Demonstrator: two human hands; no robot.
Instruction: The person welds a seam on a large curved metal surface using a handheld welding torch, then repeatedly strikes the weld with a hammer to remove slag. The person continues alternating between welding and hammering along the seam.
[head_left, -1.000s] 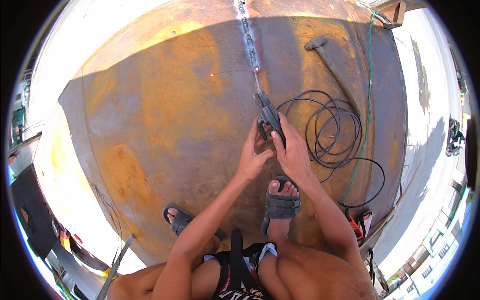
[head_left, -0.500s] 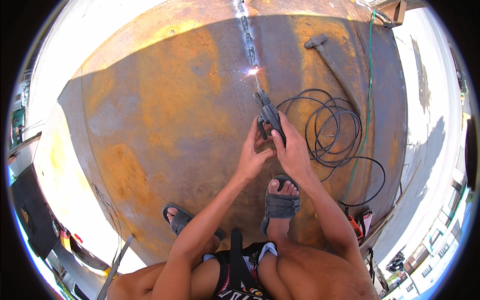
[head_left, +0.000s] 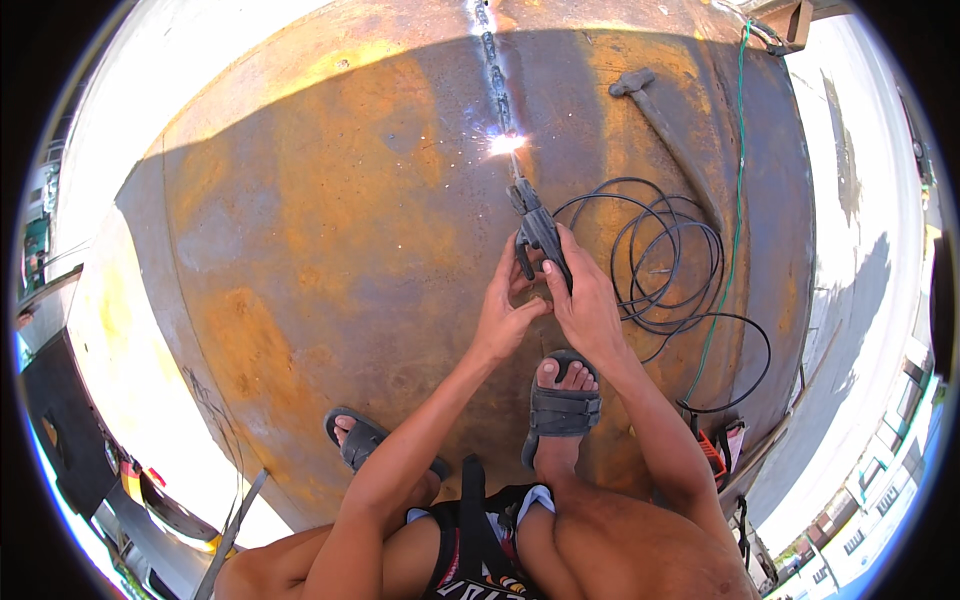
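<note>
Both my hands are closed round a black welding electrode holder [head_left: 540, 228], which points away from me. My right hand [head_left: 586, 305] wraps its handle from the right, thumb along the top. From the left, my left hand [head_left: 507, 312] steadies it near the lever, fingers curled. A short welding rod [head_left: 515, 165] sticks out of the jaws. At its tip a bright arc [head_left: 506, 144] glows and throws sparks, hiding the metal beneath. Beyond the arc a dark, lumpy weld seam [head_left: 492, 62] runs straight away along the rusty steel plate [head_left: 330, 230].
A hammer [head_left: 665, 140] lies on the plate to the right. Below it are loops of black cable [head_left: 665, 265], with a green cord [head_left: 738, 180] running past them. My sandalled feet [head_left: 565, 405] rest on the plate. Something orange and black [head_left: 712, 455] lies near my right elbow.
The arc has flared wider and brighter, and sparks are scattered farther over the plate. My hands and the electrode holder have hardly moved.
</note>
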